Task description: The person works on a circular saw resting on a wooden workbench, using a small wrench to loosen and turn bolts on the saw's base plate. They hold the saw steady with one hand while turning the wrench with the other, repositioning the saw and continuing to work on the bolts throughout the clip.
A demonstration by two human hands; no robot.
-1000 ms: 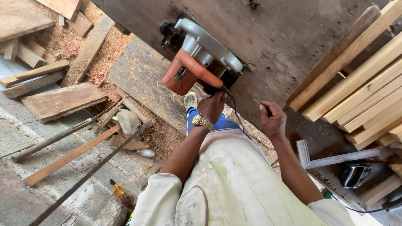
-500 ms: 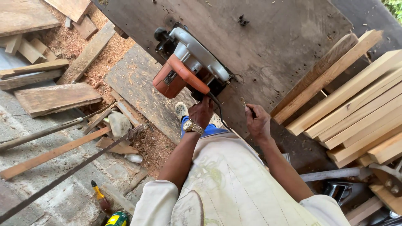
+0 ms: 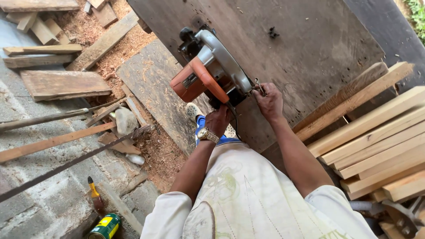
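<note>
Head view, looking down over the person's pale shirt at a dark, scuffed surface. An orange and silver circular saw rests on the near edge of the surface, its orange body toward the floor side and its silver guard toward the board.

The left hand, with a wristwatch on its wrist, is clenched about the rear of the saw, at the point where the black cord leaves it. The right hand is closed on a small metal part at the side of the guard; the fingers pinch it, and what the part is cannot be told. The two hands lie near each other, with the cord between them.

To the right, a stack of pale planks lies tilted, its upper ends resting on the surface. Below the left arm a foot in a white and blue shoe stands beside a flat board on the floor. Sawdust covers the floor near it. Farther left lie wooden offcuts, long metal bars and a stone. At the lower edge stand a green and yellow can and, just beside it, a tool with a yellow handle.
</note>
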